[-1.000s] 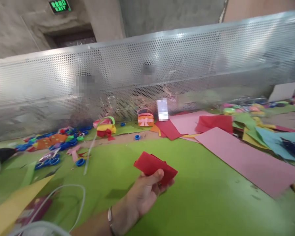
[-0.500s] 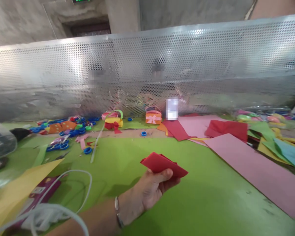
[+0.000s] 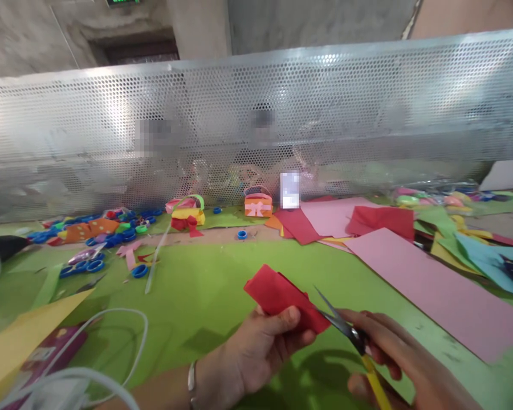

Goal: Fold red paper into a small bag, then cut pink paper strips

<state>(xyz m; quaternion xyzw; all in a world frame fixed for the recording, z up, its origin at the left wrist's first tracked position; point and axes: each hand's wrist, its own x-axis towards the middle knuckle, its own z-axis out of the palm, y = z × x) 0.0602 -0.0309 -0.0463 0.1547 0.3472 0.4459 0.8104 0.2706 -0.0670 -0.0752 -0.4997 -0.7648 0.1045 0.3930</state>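
My left hand (image 3: 256,347) is closed on a folded piece of red paper (image 3: 277,293), thumb on top and fingers beneath. A pair of scissors (image 3: 357,341) with yellow handles is in my right hand (image 3: 404,353), at the lower right. Their blades are spread, and one tip meets the right edge of the red paper; whether it has cut in, I cannot tell. Both hands are held above the green table surface (image 3: 188,319).
Pink paper (image 3: 436,296) and red paper (image 3: 380,222) lie at the right. Small paper bags (image 3: 259,205) stand before a perforated metal panel (image 3: 222,114). Blue-handled scissors (image 3: 85,266) lie at left, near a looped white cable (image 3: 143,336) and yellow paper (image 3: 29,324).
My right hand has come into view from the lower right with opened scissors. The red paper has turned slightly in my left hand, and the whole view has shifted a little.
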